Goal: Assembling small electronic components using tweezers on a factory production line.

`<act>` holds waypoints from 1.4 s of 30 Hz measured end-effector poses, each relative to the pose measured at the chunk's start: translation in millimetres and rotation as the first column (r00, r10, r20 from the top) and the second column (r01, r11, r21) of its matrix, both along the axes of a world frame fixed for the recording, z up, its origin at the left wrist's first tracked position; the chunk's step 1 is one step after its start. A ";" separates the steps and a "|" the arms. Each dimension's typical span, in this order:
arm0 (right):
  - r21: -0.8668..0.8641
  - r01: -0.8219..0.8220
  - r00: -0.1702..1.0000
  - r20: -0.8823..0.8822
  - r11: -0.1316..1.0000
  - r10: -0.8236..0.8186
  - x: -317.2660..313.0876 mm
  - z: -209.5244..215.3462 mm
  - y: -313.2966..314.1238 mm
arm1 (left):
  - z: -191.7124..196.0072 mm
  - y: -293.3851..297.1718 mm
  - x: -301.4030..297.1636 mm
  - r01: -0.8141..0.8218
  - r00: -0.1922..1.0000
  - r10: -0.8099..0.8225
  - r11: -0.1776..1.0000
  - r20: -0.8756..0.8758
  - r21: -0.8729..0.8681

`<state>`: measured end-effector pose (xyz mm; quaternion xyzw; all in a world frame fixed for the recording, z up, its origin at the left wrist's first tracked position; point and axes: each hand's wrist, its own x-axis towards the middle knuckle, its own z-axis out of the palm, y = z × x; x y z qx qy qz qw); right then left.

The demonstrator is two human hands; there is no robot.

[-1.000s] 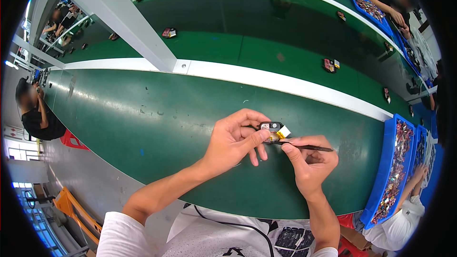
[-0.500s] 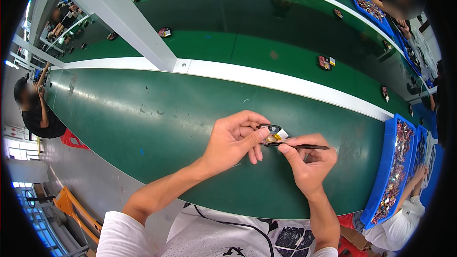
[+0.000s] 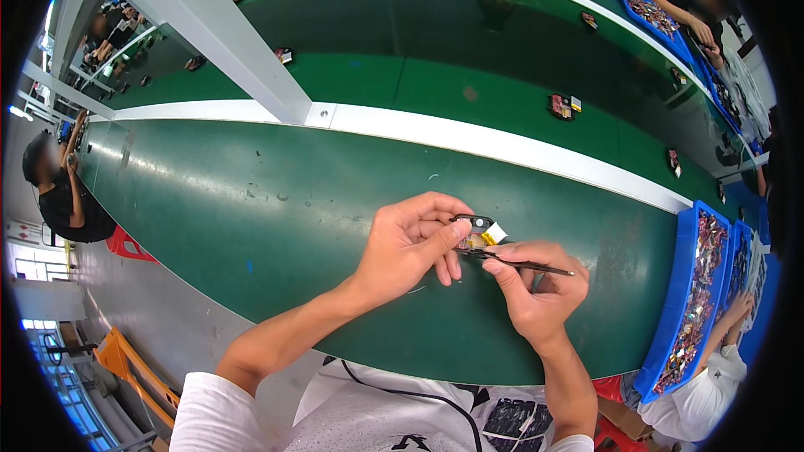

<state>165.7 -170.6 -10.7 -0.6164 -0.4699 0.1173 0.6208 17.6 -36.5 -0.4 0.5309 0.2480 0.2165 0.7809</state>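
Over the near green table, my left hand (image 3: 409, 243) pinches a small black plastic housing (image 3: 481, 223) between thumb and fingers. A small white-and-yellow battery-like piece (image 3: 494, 234) sticks out at the housing's right side. My right hand (image 3: 540, 285) is closed around dark tweezers (image 3: 544, 268). Their tips reach the lower edge of the housing, close to my left thumb. Whether the tips grip anything is too small to tell. My fingers partly cover the inside of the housing.
Beyond a white rail (image 3: 452, 140), a green conveyor belt (image 3: 435, 84) carries several similar housings, one of them a reddish unit (image 3: 563, 106). At my right stands a blue bin (image 3: 670, 310) full of small parts. A grey post (image 3: 218, 42) rises at the left. Co-workers sit around.
Units on the belt have shifted slightly left. My right hand has dipped a little and the tweezers tilt more, their back end lower. My left hand keeps its hold.
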 end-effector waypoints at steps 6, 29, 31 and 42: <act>0.005 -0.034 0.998 0.058 0.999 0.033 0.9 4.8 -0.1 | 1.4 0.4 0.3 0.010 1.000 -0.011 1.000 -0.023 -0.020; -0.001 -0.063 0.965 0.254 0.998 0.061 -6.9 2.8 1.8 | 3.3 8.6 -0.2 0.109 0.976 -0.108 0.994 -0.190 -0.008; 0.004 -0.061 0.969 0.242 0.998 0.058 -7.2 1.9 1.9 | 4.1 8.6 0.6 0.120 0.973 -0.117 0.993 -0.199 0.001; 0.106 0.104 0.984 0.132 0.989 -0.118 5.2 0.4 4.7 | 16.0 80.3 52.2 -0.130 0.972 0.177 0.953 -0.153 0.273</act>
